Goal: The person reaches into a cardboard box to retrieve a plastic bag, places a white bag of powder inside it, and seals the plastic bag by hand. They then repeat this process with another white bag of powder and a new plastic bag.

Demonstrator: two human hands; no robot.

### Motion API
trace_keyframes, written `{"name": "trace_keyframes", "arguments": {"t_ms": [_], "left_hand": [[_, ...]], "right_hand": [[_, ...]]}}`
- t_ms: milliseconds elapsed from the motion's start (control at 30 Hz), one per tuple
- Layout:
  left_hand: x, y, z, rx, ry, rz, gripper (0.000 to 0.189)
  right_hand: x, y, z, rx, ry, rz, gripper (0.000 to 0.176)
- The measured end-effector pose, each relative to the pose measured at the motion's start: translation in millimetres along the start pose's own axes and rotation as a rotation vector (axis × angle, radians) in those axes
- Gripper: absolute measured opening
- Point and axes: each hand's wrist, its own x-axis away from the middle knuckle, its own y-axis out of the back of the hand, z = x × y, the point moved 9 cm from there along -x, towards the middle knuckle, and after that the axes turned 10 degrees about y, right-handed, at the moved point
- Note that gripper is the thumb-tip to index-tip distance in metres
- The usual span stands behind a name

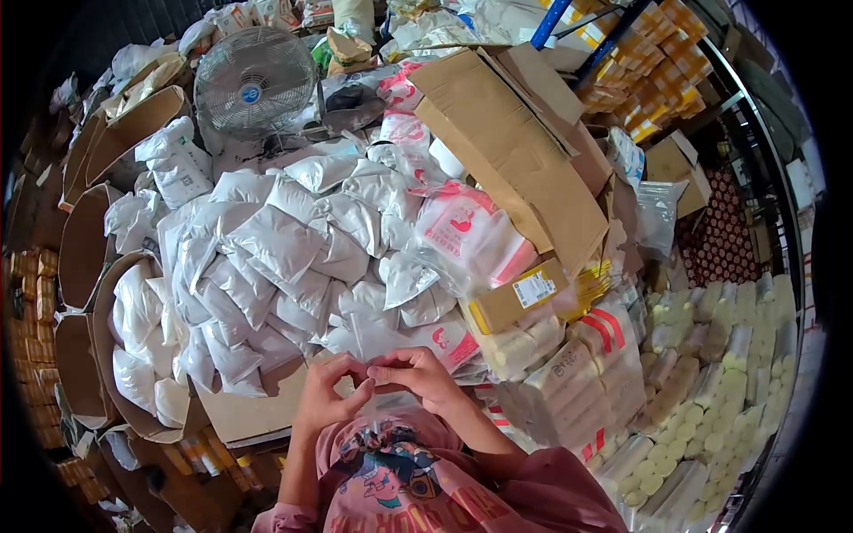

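Observation:
Both hands meet in front of the chest, fingertips nearly touching. My left hand (330, 391) is closed in a pinch on the edge of a thin clear plastic bag (362, 336). From the other side my right hand (416, 377) pinches the same bag, its fingers curled. Part of the bag is hidden by the fingers. Just beyond the hands lies a large pile of filled white bags (275, 240). A pink-printed plastic bag (451, 342) lies right beside the right hand.
A metal fan (254, 82) stands behind the pile. Open cardboard boxes (147, 133) line the left. A big carton (511, 142) and a yellow-brown box (518, 295) are at centre right. Packs of pale rolls (702, 417) fill the lower right.

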Motion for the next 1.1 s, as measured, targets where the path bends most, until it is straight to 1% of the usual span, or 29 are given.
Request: {"name": "trace_keyframes", "arguments": {"t_ms": [133,233,333,367,467,533,600,667,733,767,800,833,933,1000,1100], "left_hand": [[1.9,-0.1,8.8,0.107,0.053,0.007,0.009],[5.1,-3.5,15.4,0.212,0.059,0.025,0.007],[8.5,-9.1,20.6,0.285,0.044,0.023,0.008],[9.1,-9.5,17.0,0.280,0.003,0.014,0.011],[12.3,-13.2,22.0,0.224,0.063,0.032,0.015],[14.2,-12.3,29.2,0.277,0.186,0.032,0.012],[16.4,-15.2,41.5,0.376,0.324,0.054,0.009],[18.7,-15.3,39.9,0.234,0.329,0.076,0.010],[21.9,-15.7,37.6,0.041,0.337,0.099,0.013],[23.0,-17.0,40.7,0.033,0.260,0.079,0.016],[22.9,-16.4,36.6,-0.040,0.247,0.089,0.017],[22.8,-15.2,30.6,-0.112,0.235,0.100,0.017],[26.0,-15.6,36.1,-0.270,0.247,0.123,0.018],[27.7,-20.2,37.9,-0.372,0.247,0.115,0.019],[29.6,-23.6,38.5,-0.348,0.201,0.047,0.017]], "right_hand": [[0.2,-1.4,-1.9,-0.030,0.020,0.050,0.019],[1.3,1.0,-10.4,0.007,-0.014,0.088,0.016],[4.7,-6.2,-9.4,-0.023,-0.015,0.163,0.015],[4.9,-5.7,-10.4,0.018,0.006,0.175,0.015],[4.3,-5.6,-12.8,0.133,0.044,0.212,0.015],[6.5,-7.5,-11.3,0.189,0.029,0.231,0.017],[5.5,0.2,-12.1,0.307,0.089,0.193,0.017],[3.7,6.1,-15.7,0.432,0.124,0.170,0.021],[5.9,-0.5,-7.2,0.600,0.220,0.133,0.022],[6.8,-1.2,-8.7,0.705,0.255,0.124,0.021],[7.1,-2.7,-8.5,0.807,0.290,0.113,0.021],[8.4,-8.8,-2.0,0.831,0.365,0.112,0.019],[11.0,-18.5,0.7,0.912,0.434,0.122,0.018],[10.8,-17.5,-3.1,0.990,0.417,0.086,0.018],[9.1,-9.1,-18.7,1.084,0.396,0.085,0.019]]}}
